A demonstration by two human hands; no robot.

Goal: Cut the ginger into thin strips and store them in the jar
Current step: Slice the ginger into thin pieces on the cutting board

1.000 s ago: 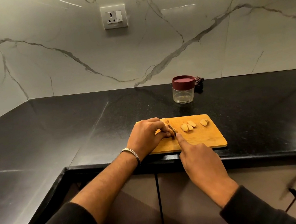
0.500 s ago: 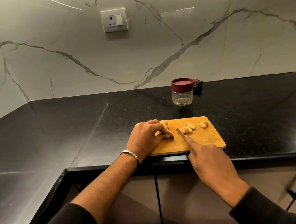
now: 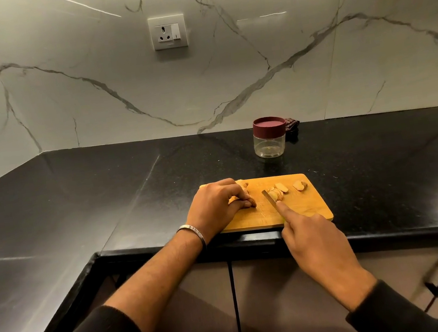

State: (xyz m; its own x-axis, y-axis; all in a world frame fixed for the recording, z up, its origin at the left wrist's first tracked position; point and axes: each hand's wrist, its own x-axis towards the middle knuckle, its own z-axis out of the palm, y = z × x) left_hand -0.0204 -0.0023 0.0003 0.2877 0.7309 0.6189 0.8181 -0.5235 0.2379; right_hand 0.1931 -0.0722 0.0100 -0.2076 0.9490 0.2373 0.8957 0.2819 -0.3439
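On the cutting board (image 3: 301,210), we are curling our left hand (image 3: 215,209) around the ginger root (image 3: 243,186); our right hand (image 3: 317,239) is gripping the knife (image 3: 269,199) beside the slices (image 3: 281,189).

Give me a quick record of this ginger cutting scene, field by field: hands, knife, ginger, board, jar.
left hand: grips the uncut ginger piece on the board
right hand: holds the knife, forefinger along its back
ginger slices: lie beside the blade
cutting board: wooden, at the counter's front edge
jar: behind the board, maroon lid on, looks empty
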